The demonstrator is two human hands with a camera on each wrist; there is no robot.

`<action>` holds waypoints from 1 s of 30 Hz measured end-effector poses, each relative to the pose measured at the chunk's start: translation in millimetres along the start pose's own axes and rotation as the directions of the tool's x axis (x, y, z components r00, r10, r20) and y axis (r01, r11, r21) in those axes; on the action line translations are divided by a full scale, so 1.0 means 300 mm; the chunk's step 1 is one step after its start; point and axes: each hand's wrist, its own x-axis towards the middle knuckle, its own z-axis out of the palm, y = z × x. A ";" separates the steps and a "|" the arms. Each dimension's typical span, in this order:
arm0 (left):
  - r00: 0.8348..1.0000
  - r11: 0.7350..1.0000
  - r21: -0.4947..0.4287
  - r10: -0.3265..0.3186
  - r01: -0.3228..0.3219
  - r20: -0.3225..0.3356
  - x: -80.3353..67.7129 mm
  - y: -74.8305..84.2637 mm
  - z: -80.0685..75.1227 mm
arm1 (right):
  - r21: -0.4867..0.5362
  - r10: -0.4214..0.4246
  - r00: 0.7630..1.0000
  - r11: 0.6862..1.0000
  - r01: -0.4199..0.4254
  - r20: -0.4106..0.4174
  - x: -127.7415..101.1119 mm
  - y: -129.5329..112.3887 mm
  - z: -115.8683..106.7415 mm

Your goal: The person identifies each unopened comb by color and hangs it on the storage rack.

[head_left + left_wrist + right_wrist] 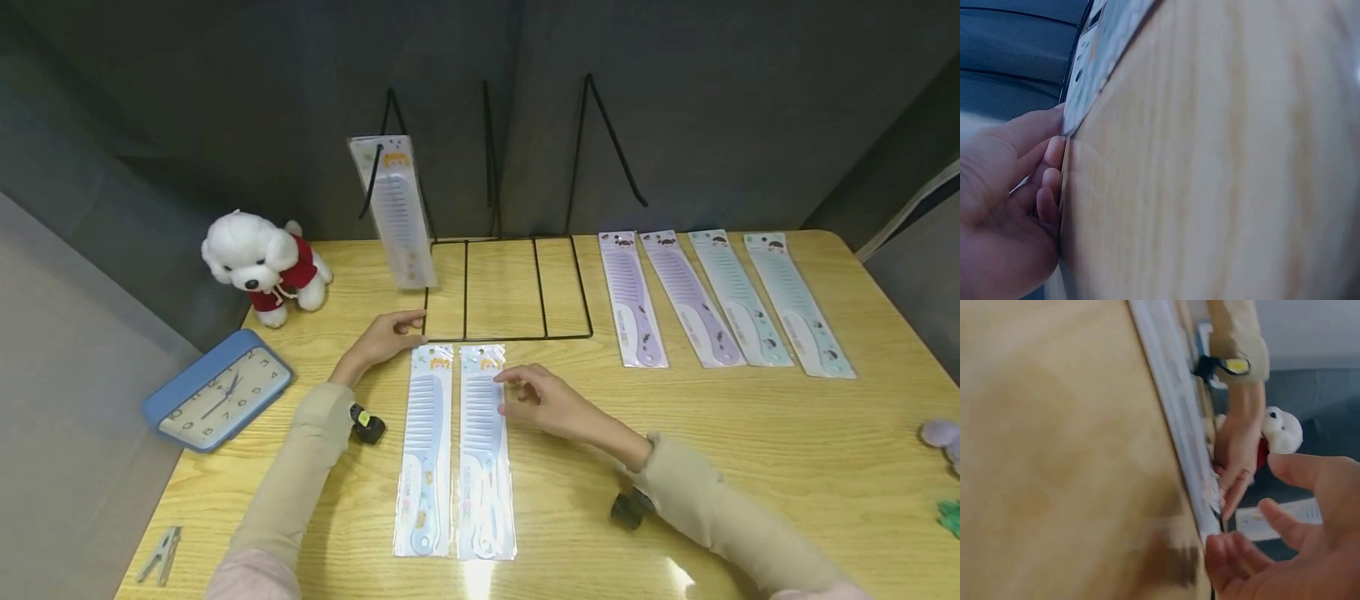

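1. Scanning from the far left, I see a clothes peg (161,553) at the table's (750,433) near corner, a blue clock (216,389) lying face up beyond it, and a white plush dog (264,265) in a red top further back.
2. My left hand (384,337) lies flat on the wood with fingers straight and loose, holding nothing; its fingertips sit at the front left corner of the black wire rack (507,288). The left wrist view shows those fingers (1047,187) against the table edge.
3. One packaged comb (395,210) hangs on the rack's leftmost prong.
4. Two packaged blue combs lie side by side just in front of the rack: the left blue comb (427,450) and the right blue comb (485,454), their packets touching.
5. My right hand (542,402) hovers over the right blue comb's upper edge, fingers loosely spread and slightly bent, gripping nothing; I cannot tell whether a fingertip touches the packet. The right wrist view confirms the loose fingers (1285,522).
6. Further right, two purple combs (663,296) and two pale teal combs (772,296) lie in a row, well apart from both hands.
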 end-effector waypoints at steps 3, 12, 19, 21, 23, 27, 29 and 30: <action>1.000 1.000 -0.005 -0.009 0.009 0.003 -0.001 0.001 0.001 | -0.091 0.013 1.000 0.996 -0.012 0.016 -0.015 0.017 0.031; 1.000 1.000 -0.019 0.016 -0.016 0.001 0.000 0.000 0.003 | -0.286 -0.005 0.994 0.957 0.036 0.110 -0.001 0.022 0.058; 1.000 1.000 -0.004 0.017 -0.017 -0.013 0.000 0.006 -0.001 | -0.374 -0.024 0.989 0.924 0.078 0.147 0.010 0.021 0.034; 1.000 1.000 -0.007 0.020 -0.020 -0.012 0.000 0.009 -0.001 | -0.379 -0.022 0.989 0.922 0.075 0.144 0.011 0.023 0.022; 1.000 1.000 -0.012 0.021 -0.021 -0.011 0.001 0.009 0.000 | -0.382 -0.018 0.990 0.921 0.071 0.140 0.010 0.027 0.010; 1.000 1.000 -0.012 0.015 -0.015 -0.016 0.003 0.006 0.003 | -0.380 -0.004 0.990 0.923 0.056 0.137 0.002 0.034 -0.007; 1.000 1.000 -0.011 0.014 -0.015 -0.018 0.003 0.004 0.004 | -0.391 0.011 0.990 0.919 0.046 0.142 -0.008 0.033 -0.008; 1.000 1.000 -0.015 0.011 -0.011 -0.018 0.002 0.004 0.004 | -0.396 0.023 0.989 0.917 0.038 0.147 -0.015 0.031 -0.006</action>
